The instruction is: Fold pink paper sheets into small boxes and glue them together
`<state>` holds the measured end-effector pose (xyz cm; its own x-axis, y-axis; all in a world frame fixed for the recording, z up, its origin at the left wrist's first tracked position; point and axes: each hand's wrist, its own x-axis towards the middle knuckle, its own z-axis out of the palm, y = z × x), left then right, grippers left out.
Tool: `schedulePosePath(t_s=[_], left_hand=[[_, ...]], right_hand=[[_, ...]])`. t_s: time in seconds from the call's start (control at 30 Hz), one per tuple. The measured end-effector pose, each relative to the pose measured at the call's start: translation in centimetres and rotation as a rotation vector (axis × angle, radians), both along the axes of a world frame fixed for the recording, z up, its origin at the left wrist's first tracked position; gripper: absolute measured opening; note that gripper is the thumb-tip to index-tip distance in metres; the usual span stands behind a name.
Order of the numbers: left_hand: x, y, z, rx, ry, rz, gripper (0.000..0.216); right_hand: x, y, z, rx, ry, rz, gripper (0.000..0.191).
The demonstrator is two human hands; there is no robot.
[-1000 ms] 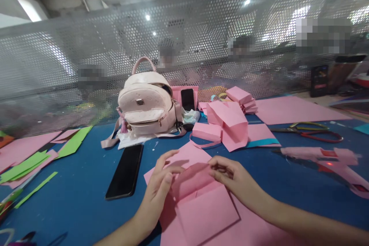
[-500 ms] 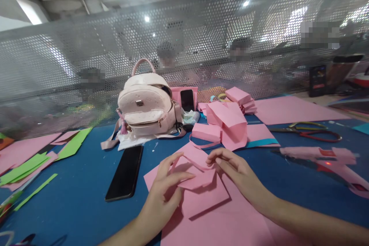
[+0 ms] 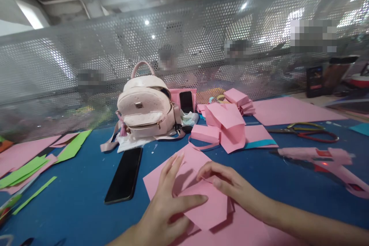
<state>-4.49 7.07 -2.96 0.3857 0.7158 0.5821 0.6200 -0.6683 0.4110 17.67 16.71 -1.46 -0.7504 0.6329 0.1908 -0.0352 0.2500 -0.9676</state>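
A folded piece of pink paper [image 3: 209, 207] is between my two hands, tilted above larger pink sheets. My left hand [image 3: 165, 207] grips its left side, with one finger lying across the top face and other fingers stretched up behind it. My right hand [image 3: 230, 184] pinches the upper right edge with bent fingers; its fingertips are partly hidden by the fold. Beneath the hands, a pink sheet [image 3: 157, 175] lies on the blue table.
A black phone [image 3: 124, 177] and a pale pink backpack [image 3: 145, 103] lie to the left. Pink paper boxes [image 3: 205, 133] stand ahead. Scissors [image 3: 305, 131] and a pink glue gun [image 3: 323, 157], its light lit, are at right. Green paper scraps [image 3: 21, 171] lie far left.
The folded paper has turned and come down towards me, now showing a broad flat face. My left hand's finger has moved right across it. The right hand has shifted slightly left and down.
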Motion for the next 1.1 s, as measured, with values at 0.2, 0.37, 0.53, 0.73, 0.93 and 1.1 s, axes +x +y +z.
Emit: schedulePosePath(t_s=[0.2, 0.37, 0.53, 0.73, 0.93, 1.1], left_hand=[[-0.1, 0.2, -0.3, 0.016, -0.007, 0.020, 0.068], [-0.1, 0.2, -0.5, -0.030, -0.031, -0.058, 0.050], [0.1, 0.2, -0.2, -0.006, 0.007, -0.140, 0.023], [-0.2, -0.1, 0.0, -0.135, -0.067, -0.112, 0.008], [-0.1, 0.3, -0.3, -0.177, -0.296, -0.010, 0.015], [0.1, 0.3, 0.2, -0.142, -0.358, -0.008, 0.015]], right_hand=[[-0.3, 0.3, 1.4, -0.118, 0.038, 0.029, 0.028], [0.3, 0.9, 3.5, -0.246, 0.060, -0.033, 0.036], [0.8, 1.2, 4.3, -0.193, 0.011, -0.044, 0.040], [0.7, 1.1, 4.6, 0.086, -0.125, 0.009, 0.032], [0.1, 0.2, 6.1, 0.143, -0.298, 0.039, 0.034], [-2.1, 0.6, 6.8, 0.177, -0.300, 0.089, 0.038]])
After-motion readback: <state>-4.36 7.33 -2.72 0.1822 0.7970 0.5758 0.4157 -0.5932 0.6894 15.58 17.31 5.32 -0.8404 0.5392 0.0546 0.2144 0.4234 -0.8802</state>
